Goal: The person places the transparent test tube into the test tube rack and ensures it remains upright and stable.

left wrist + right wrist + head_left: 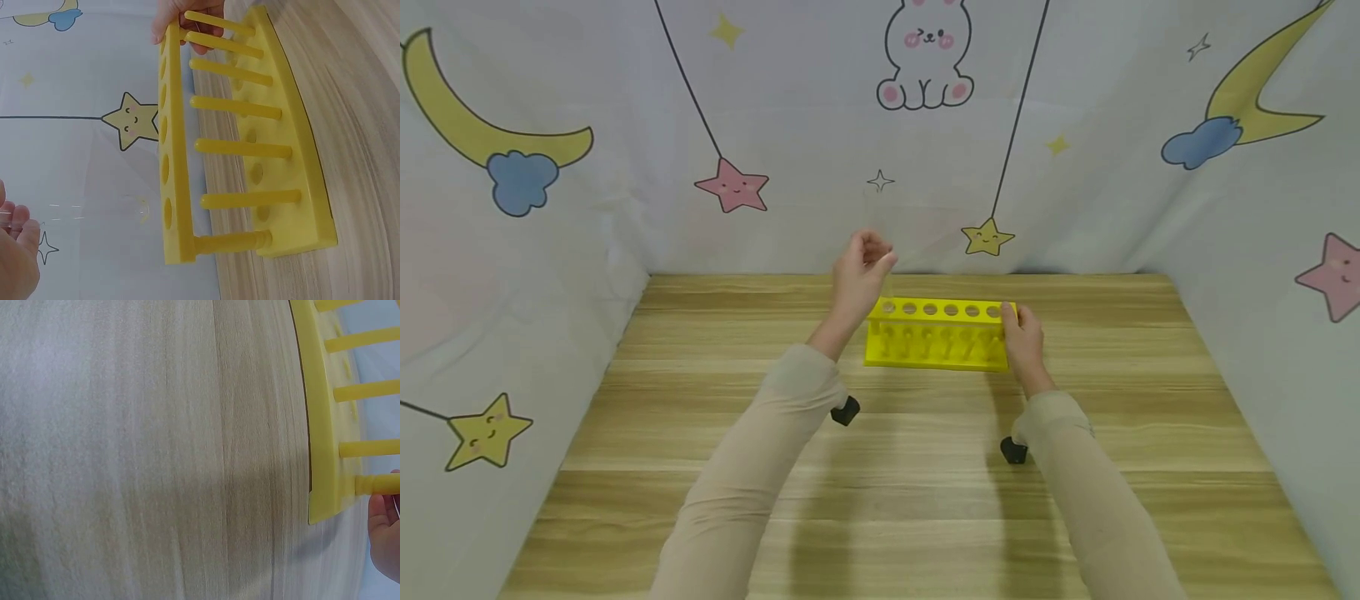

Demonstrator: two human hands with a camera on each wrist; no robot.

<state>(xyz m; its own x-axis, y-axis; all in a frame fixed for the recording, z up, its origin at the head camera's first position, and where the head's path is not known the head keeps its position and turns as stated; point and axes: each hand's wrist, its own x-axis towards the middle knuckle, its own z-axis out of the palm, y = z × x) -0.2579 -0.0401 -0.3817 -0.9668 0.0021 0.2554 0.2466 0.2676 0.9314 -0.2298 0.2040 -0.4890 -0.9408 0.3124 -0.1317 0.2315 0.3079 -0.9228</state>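
Observation:
A yellow test tube rack [942, 364] stands upright on the wooden table. Its top plate has a row of round holes, and several pegs rise from its base. Over the rack's left end, my left hand [859, 275] pinches a clear test tube [94, 209]. In the left wrist view the tube's rounded bottom points at the end hole, a small gap apart from it. The tube is so transparent that it barely shows in the head view. My right hand [1024, 337] grips the rack's right end, thumb on the top plate; its fingers are partly hidden there.
The wooden table [925, 500] extends in front of the rack and to both sides. A white cloth [820, 125] printed with stars, moons and a rabbit hangs close behind the rack and along the sides. A black wrist camera [846, 411] sits under the left sleeve.

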